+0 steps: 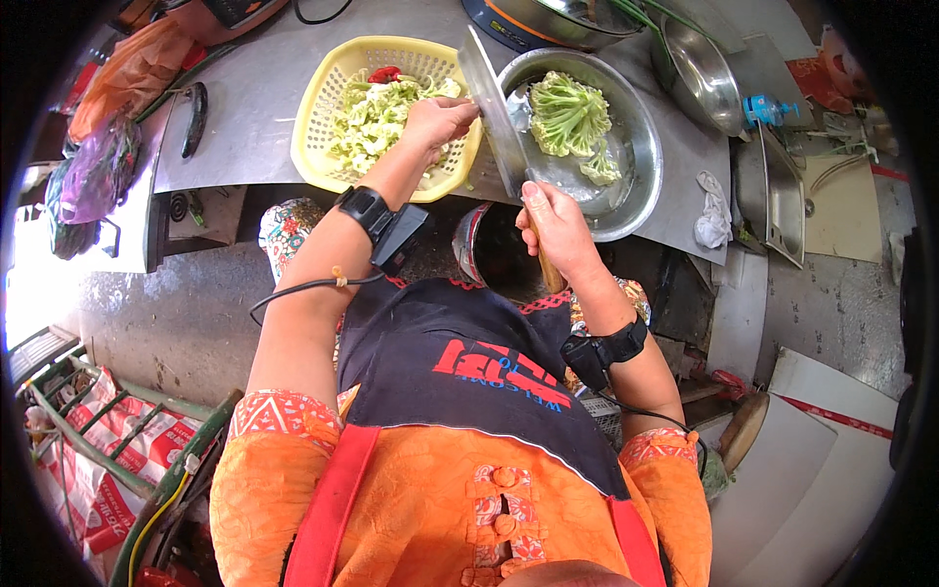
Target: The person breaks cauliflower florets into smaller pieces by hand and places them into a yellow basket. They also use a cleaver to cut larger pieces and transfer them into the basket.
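Note:
My right hand (557,224) grips the wooden handle of a cleaver (493,106), its broad metal blade upright between a yellow plastic colander and a metal basin. My left hand (442,125) is over the colander (312,150), its fingertips together close to the blade; whether they pinch a small piece cannot be told. Cut cauliflower pieces (374,114) lie in the colander with a red item (385,74), perhaps a pepper. In the metal basin (649,158) at the right rest a large cauliflower chunk (568,114) and a smaller floret (601,169).
A dark cucumber-like vegetable (194,121) and plastic bags (103,169) are at the left. A white cloth (711,213) lies at the table's right edge, near an empty metal bowl (700,77) and a sink (785,198). Below the table edge stands a bucket (469,246).

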Demonstrator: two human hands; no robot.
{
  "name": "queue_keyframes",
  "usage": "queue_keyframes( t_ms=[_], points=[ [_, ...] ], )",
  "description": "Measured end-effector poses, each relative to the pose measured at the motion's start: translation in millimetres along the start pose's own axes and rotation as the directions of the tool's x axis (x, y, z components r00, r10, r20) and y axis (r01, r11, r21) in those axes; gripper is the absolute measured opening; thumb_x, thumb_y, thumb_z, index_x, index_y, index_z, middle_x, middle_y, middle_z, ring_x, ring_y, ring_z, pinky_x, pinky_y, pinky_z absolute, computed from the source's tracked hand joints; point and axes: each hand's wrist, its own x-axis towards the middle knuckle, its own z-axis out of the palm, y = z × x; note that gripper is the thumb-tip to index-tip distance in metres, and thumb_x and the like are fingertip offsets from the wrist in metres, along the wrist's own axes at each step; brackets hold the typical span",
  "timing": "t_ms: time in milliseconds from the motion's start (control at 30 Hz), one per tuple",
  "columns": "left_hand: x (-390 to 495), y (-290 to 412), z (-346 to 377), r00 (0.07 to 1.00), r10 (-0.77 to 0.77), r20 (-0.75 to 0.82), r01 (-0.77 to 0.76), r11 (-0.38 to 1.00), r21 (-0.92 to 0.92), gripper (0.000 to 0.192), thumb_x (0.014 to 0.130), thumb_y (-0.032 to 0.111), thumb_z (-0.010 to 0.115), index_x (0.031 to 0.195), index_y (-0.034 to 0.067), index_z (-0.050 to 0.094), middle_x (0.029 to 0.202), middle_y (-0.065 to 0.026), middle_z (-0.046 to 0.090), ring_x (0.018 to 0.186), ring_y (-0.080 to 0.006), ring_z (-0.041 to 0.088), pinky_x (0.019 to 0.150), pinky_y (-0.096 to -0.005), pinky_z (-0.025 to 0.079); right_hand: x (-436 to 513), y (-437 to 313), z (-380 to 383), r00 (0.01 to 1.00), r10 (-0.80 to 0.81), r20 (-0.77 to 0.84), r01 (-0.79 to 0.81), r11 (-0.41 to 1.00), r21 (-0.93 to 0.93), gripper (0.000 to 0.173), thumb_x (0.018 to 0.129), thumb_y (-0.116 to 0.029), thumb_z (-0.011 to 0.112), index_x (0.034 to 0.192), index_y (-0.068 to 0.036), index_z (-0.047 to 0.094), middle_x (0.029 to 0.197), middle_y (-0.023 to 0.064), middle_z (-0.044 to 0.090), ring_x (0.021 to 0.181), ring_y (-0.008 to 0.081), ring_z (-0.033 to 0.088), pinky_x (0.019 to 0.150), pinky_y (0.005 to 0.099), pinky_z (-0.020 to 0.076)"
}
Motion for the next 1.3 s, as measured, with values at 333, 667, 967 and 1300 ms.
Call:
queue_keyframes(
  t_ms=[333,667,967,1300],
  points=[
    [-48.6,4.6,-66.7,0.996,0.052,-0.07,-0.075,0.919,-0.387,0.022,0.086,0.013,0.057,0.104,0.0,0.054,0.09,-0.0058,0.061,0.076,-0.0136,0.061,0.068,-0.0234,0.052,10.3,-0.4,50.5,0.857,-0.505,0.103,0.463,0.666,-0.585,0.047,0.087,-0.033,0.052,0.115,0.004,0.05,0.087,0.0262,0.061,0.084,0.0401,0.059,0.072,0.0425,0.0467],
    [-57.9,-2.8,-89.6,0.986,0.069,-0.154,-0.127,0.901,-0.414,0.021,0.086,0.013,0.058,0.104,0.005,0.053,0.092,-0.0039,0.061,0.08,-0.0146,0.06,0.07,-0.0274,0.051,23.6,-9.5,69.4,0.822,-0.542,0.177,0.523,0.592,-0.614,0.045,0.086,-0.036,0.052,0.112,0.001,0.051,0.081,0.0249,0.061,0.077,0.0408,0.059,0.067,0.0457,0.0464],
    [-50.9,-18.4,-96.2,0.984,0.04,-0.175,-0.099,0.933,-0.346,0.024,0.085,0.014,0.057,0.107,0.005,0.054,0.094,-0.0045,0.06,0.08,-0.0153,0.059,0.068,-0.0272,0.048,45.4,-7.4,81.6,0.81,-0.562,0.164,0.53,0.585,-0.614,0.045,0.086,-0.039,0.051,0.109,0.0,0.053,0.081,0.0254,0.06,0.077,0.0411,0.058,0.066,0.0462,0.0459],
    [-45.7,-3.3,-109.6,0.93,0.261,-0.258,-0.217,0.958,0.189,0.036,0.086,0.035,0.057,0.106,0.006,0.061,0.092,-0.0006,0.067,0.084,-0.0084,0.056,0.062,-0.0221,0.04,25.8,2.3,62.8,0.908,-0.418,0.046,0.418,0.888,-0.19,0.043,0.088,-0.036,0.052,0.107,0.002,0.057,0.076,0.0173,0.063,0.065,0.0243,0.061,0.06,0.0359,0.0458]
  ],
)
